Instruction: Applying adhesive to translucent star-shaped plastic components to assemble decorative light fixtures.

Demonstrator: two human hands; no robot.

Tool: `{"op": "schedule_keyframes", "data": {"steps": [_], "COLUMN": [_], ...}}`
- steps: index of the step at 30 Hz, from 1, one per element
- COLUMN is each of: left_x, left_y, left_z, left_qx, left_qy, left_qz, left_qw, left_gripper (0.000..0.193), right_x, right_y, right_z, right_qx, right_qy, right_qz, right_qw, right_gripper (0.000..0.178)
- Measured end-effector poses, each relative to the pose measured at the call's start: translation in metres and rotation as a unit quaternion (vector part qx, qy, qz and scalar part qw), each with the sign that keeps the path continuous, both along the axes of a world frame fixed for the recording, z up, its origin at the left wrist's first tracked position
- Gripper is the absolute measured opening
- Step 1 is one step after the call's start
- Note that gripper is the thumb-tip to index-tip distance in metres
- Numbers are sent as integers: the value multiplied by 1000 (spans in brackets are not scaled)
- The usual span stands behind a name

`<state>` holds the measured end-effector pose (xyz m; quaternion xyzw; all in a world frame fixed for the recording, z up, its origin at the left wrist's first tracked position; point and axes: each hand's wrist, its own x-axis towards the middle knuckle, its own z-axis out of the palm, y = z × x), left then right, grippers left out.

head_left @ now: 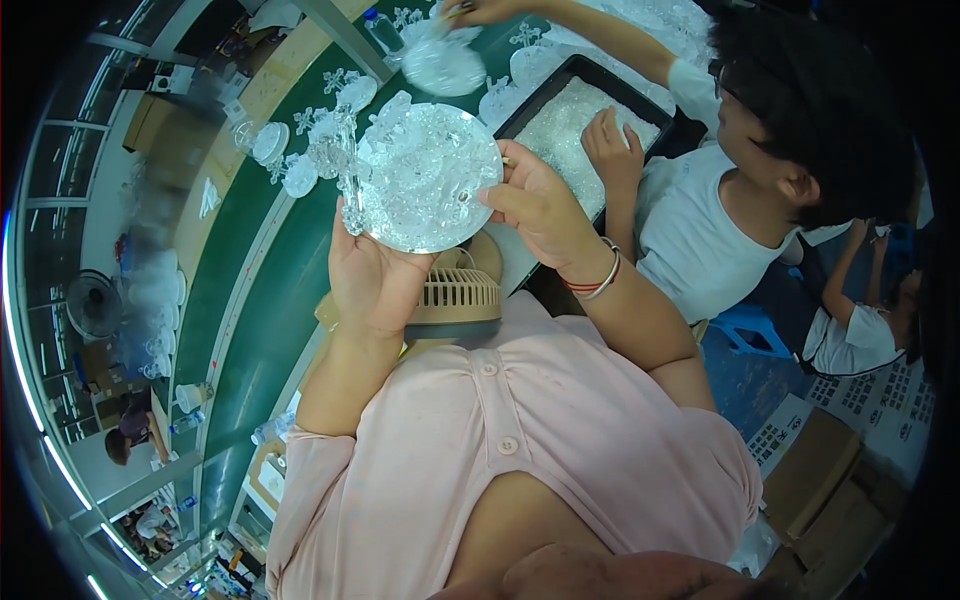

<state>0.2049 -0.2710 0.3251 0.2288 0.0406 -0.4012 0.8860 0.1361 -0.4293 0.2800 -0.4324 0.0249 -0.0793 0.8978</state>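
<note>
A clear round plastic ornament (425, 175) with a sparkling, textured face is held up in front of me. A clear decorative stem (350, 170) runs along its left side. My left hand (375, 275) grips it from below, fingers partly hidden behind it. My right hand (535, 205) pinches the disc's right edge, the thumb on its face near a small round spot (463, 197). A small yellowish tip (507, 160) shows by the right forefinger; I cannot tell what it is.
A black tray (540, 95) of white glittery grains lies at the far right, before a co-worker (690, 190) who holds another clear piece (443, 65), blurred. More clear ornaments (300, 175) line the green belt (230, 240). A beige slatted fan (455, 300) stands below my hands.
</note>
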Motion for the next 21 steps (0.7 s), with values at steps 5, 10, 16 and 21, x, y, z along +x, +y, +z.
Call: {"op": "schedule_keyframes", "data": {"steps": [5, 10, 16, 21], "left_x": [-3, -4, -5, -2], "left_y": [2, 5, 8, 12], "left_z": [-1, -1, -2, -3], "left_qx": [2, 0, -3, -32], "left_qy": [-4, -14, -9, -10], "left_qz": [-2, -15, -20, -35], "left_qw": [1000, 1000, 1000, 999], "left_gripper": [48, 48, 50, 51], "right_x": [0, -1, -3, -1], "right_y": [1, -2, -3, -5], "right_z": [2, 3, 4, 4], "right_qx": [-6, -7, -31, -26], "right_qy": [-5, -2, 13, 11], "right_qz": [-9, 3, 0, 21], "right_qw": [1000, 1000, 999, 999], "right_gripper": [43, 44, 43, 46]}}
